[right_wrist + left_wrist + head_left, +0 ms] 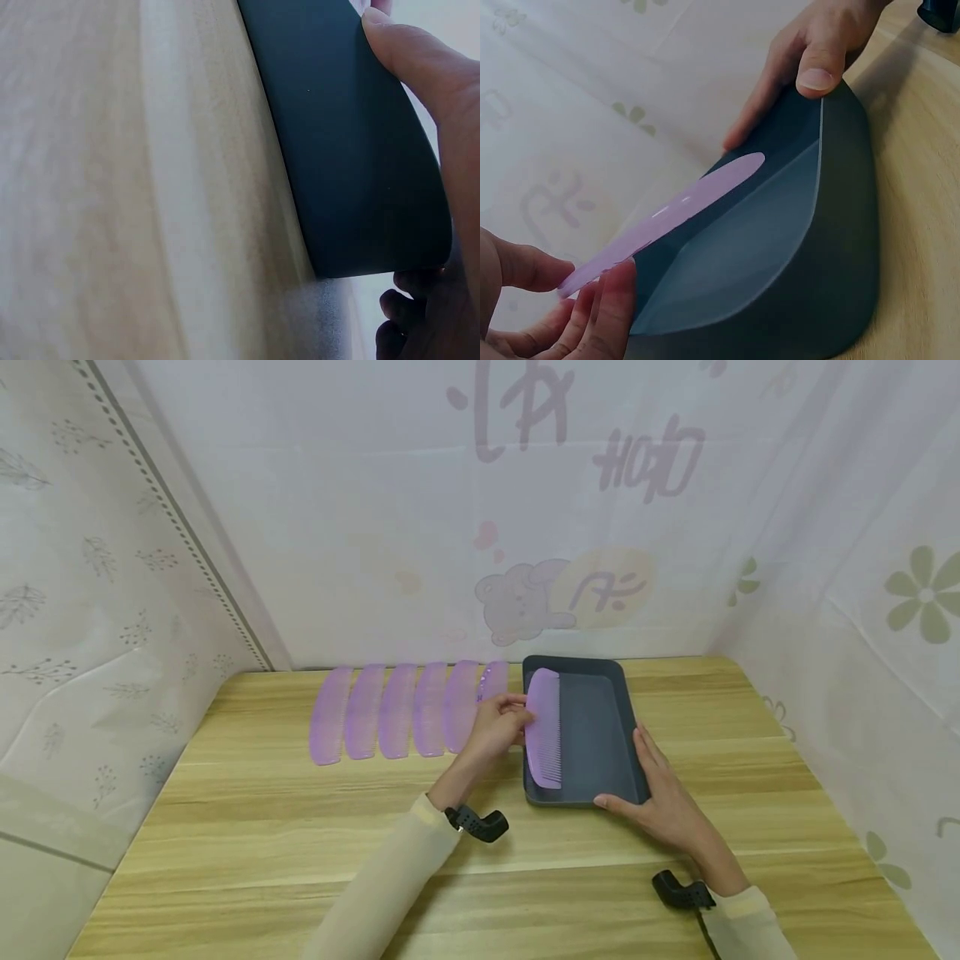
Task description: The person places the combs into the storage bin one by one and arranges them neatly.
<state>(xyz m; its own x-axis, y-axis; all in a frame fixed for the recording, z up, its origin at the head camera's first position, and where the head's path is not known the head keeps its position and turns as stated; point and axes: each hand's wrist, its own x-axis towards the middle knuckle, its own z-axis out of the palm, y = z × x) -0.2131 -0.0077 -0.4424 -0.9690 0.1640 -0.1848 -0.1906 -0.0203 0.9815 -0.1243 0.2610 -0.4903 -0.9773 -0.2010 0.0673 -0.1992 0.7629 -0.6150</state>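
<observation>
Right now the left hand pinches a purple comb by its spine, fingers and thumb curled onto the edge nearest the row. That comb lies along the left side of a dark grey tray, teeth pointing right toward the tray's middle, its near end almost at the tray's front wall. From the left wrist view the comb shows as a thin lilac strip tilted over the tray's left rim, the left hand's fingertips closed on its near end; whether the comb's far end touches the tray floor cannot be told there.

Meanwhile the right hand grips the tray's near right corner: the thumb lies along the front edge and the fingers run up the right wall. In the right wrist view the thumb presses on the tray's dark outer wall, with the other fingers curled under the corner at the bottom of the picture. The left wrist view shows that same right hand with its thumb hooked over the rim.

To the left of the tray, six more purple combs lie flat side by side in a row on the wooden table, the rightmost one just beside the tray and partly behind the left hand. Pale printed curtains hang round the table on three sides
</observation>
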